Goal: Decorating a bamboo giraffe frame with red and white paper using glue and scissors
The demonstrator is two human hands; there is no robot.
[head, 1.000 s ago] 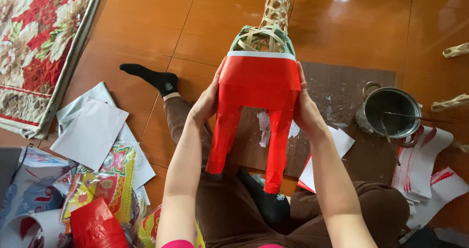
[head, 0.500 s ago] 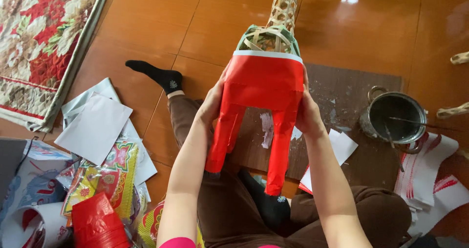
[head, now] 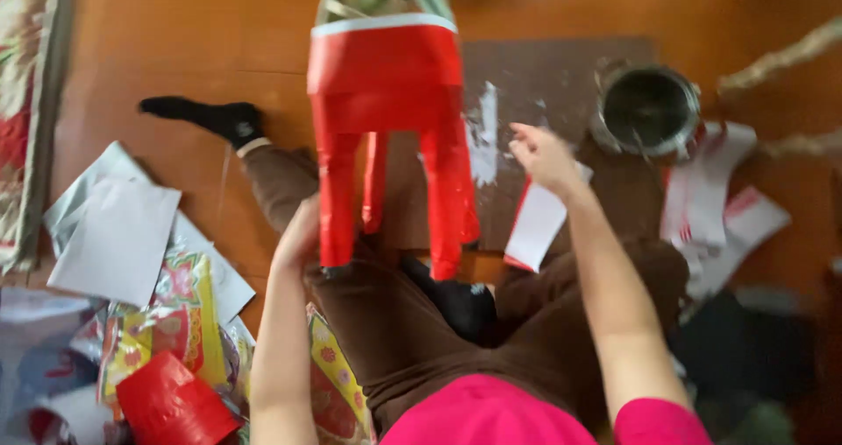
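The left hand (head: 303, 234) holds the red paper animal (head: 386, 103) by a leg. The right hand (head: 539, 156), fingers wide and empty, reaches toward the glue pot (head: 649, 107); more paste looks needed next.

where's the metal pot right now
In the head view the metal pot sits on the floor at upper right, just beyond the right hand, at the edge of the brown mat and above the scattered red-and-white paper sheets.

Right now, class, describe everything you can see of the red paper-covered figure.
The red paper-covered figure looks like a woven frame wrapped in glossy red paper with a white band on top; bare weave shows above it. Several long red legs hang down over the person's lap. The left hand touches one leg; the right hand is off it.
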